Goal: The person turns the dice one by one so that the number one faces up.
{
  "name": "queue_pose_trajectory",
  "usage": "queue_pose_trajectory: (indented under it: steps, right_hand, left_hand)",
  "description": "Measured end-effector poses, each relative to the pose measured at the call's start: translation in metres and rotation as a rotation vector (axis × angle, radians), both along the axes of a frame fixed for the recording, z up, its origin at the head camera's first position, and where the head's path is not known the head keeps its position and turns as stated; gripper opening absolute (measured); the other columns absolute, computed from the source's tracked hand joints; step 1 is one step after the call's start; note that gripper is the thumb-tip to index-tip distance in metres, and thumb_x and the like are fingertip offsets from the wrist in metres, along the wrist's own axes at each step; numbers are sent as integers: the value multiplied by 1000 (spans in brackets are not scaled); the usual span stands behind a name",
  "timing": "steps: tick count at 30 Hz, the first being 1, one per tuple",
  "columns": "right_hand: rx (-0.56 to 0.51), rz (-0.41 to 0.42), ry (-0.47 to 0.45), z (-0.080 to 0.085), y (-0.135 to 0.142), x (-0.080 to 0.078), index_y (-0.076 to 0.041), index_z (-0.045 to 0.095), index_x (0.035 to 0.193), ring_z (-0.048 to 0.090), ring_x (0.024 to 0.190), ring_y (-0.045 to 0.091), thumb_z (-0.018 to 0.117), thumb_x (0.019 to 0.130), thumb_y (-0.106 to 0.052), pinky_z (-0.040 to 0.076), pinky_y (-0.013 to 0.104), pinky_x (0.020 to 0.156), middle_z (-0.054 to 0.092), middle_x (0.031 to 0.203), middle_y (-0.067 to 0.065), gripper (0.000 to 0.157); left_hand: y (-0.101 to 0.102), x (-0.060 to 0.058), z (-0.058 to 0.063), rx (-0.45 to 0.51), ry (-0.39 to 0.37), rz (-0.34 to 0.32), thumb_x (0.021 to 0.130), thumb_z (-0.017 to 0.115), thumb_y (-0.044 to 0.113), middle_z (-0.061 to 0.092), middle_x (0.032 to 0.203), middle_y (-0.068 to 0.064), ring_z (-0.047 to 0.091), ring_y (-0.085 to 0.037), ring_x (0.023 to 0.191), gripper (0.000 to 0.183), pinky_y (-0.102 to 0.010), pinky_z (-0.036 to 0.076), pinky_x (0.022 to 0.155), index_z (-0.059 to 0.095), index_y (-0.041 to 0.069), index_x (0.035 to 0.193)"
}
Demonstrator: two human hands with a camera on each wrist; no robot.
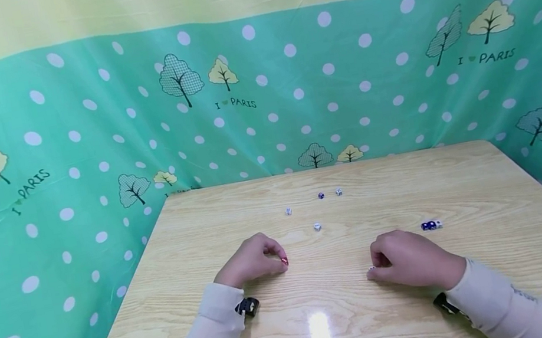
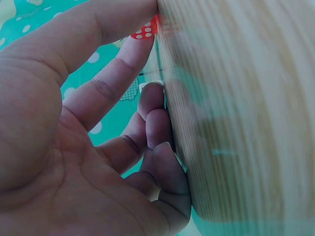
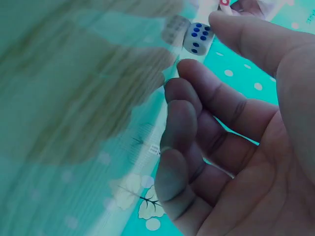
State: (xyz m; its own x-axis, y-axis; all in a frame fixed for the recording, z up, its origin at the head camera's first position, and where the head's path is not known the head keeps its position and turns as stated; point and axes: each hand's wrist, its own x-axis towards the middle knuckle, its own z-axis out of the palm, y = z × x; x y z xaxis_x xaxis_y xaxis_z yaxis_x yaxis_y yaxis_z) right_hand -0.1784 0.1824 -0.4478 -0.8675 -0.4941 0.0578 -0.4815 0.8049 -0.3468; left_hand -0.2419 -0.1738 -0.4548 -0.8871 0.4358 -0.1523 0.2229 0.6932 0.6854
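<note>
My left hand (image 1: 252,259) pinches a red die (image 2: 144,31) with white pips between thumb and index finger, low at the tabletop. Its other fingers curl against the wood. On the right, a white die with blue pips (image 3: 199,38) stands on the table by the thumb and index fingertips of my right hand (image 1: 408,258). A small gap shows between the index finger and that die; whether the thumb touches it is hard to tell. To the right of this hand, two dark blue dice (image 1: 428,226) and a white die (image 1: 439,224) sit side by side in a row.
Farther back on the wooden table (image 1: 234,205) lie a dark blue die (image 1: 321,195) and three white dice, one beside the blue die (image 1: 339,191), one at left (image 1: 288,211) and one nearer (image 1: 317,226). A green dotted curtain (image 1: 371,92) surrounds the table's back and sides.
</note>
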Motion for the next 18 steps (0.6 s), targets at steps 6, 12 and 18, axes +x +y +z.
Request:
queue_pose_trajectory:
  steps: [6, 12, 18]
  right_hand:
    - [-5, 50, 27, 1, -4, 1, -30, 63, 76, 44, 64, 0, 82, 87, -29, 40, 23, 61, 51, 70, -18, 22]
    - [-9, 107, 39, 1, -4, 1, -29, 66, 80, 46, 66, -1, 79, 88, -20, 42, 21, 61, 52, 73, -20, 18]
    - [-4, 130, 48, 0, -3, 0, -29, 66, 80, 46, 66, -1, 78, 88, -17, 43, 20, 62, 52, 74, -18, 19]
  left_hand:
    - [-2, -2, -2, 3, 0, -3, 82, 87, 19, 71, 89, 10, 53, -17, 94, 11, -38, 42, 86, 77, 23, 82]
    - [-2, -3, -3, 2, 2, -7, 82, 87, 20, 71, 88, 10, 53, -17, 95, 10, -38, 42, 88, 77, 22, 83]
    - [-2, -3, -4, 9, -4, -6, 82, 87, 19, 71, 89, 10, 54, -17, 96, 10, -38, 43, 88, 77, 22, 83]
